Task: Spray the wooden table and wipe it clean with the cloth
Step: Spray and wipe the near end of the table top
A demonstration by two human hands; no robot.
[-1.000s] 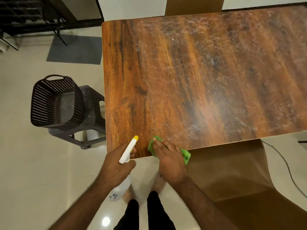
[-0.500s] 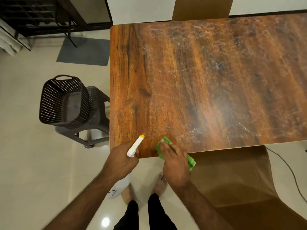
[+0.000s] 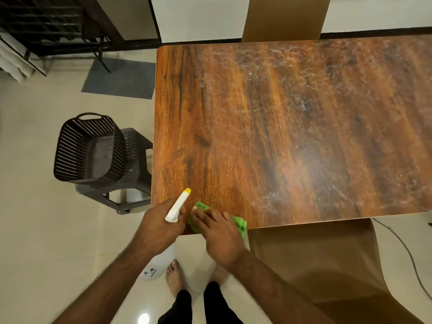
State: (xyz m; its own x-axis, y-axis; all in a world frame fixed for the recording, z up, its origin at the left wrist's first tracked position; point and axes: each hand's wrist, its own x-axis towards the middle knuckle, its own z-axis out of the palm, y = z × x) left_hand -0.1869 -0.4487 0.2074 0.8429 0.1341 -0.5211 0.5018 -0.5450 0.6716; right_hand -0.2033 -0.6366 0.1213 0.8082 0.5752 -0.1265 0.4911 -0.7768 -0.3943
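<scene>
The wooden worktop (image 3: 280, 136) fills the upper right of the view, with its near left corner directly in front of the person. The left hand (image 3: 159, 226) grips the spray bottle (image 3: 178, 204) at the neck, fingers curled round it. The white nozzle with its yellow tip points forward over the worktop edge, and the pale bottle body hangs below the hand, off the worktop. The right hand (image 3: 217, 230) lies flat, fingers extended, and presses the green cloth (image 3: 239, 223) onto the worktop at the near edge, just beside the left hand. The cloth shows beyond the fingertips and at the outer side of the hand; this hand is slightly blurred. Whitish smears cover the far and right portions of the worktop, while the strip along its left edge shows plain wood grain. A dark perforated basket (image 3: 88, 148) rests on a dark stool (image 3: 136, 157) left of the worktop. A brown near chair (image 3: 315, 265) stands at the near edge, and a brown far chair (image 3: 285, 17) at the far edge. A grey mat (image 3: 119, 78) and a cable (image 3: 402, 244) lie on the tiled floor (image 3: 35, 230).
</scene>
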